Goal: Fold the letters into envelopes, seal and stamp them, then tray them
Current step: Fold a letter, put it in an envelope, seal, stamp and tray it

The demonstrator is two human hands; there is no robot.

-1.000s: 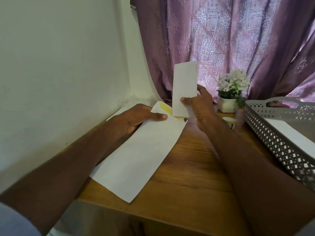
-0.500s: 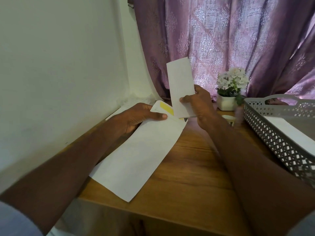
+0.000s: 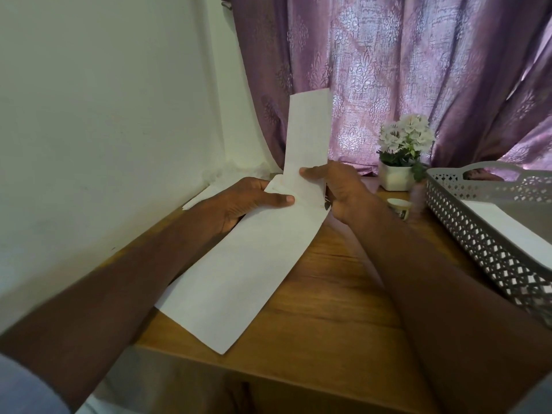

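A long white envelope (image 3: 239,273) lies slantwise on the wooden table (image 3: 328,318), its open end at the far side. My left hand (image 3: 245,201) grips that open end, thumb on top. My right hand (image 3: 337,189) pinches a folded white letter (image 3: 307,135) that stands nearly upright, its lower end at the envelope's mouth. The flap's yellow strip is hidden behind the letter. A grey lattice tray (image 3: 478,240) stands at the right with a white envelope (image 3: 507,222) in it.
A small white pot of white flowers (image 3: 400,153) stands at the back by the purple curtain (image 3: 418,70). A small round jar (image 3: 398,206) sits beside the tray. More white paper (image 3: 203,195) lies behind my left hand. A white wall closes the left side.
The letter has tilted more upright and slid left and down over the envelope's mouth, covering the yellow strip. My left thumb has moved further across the flap.
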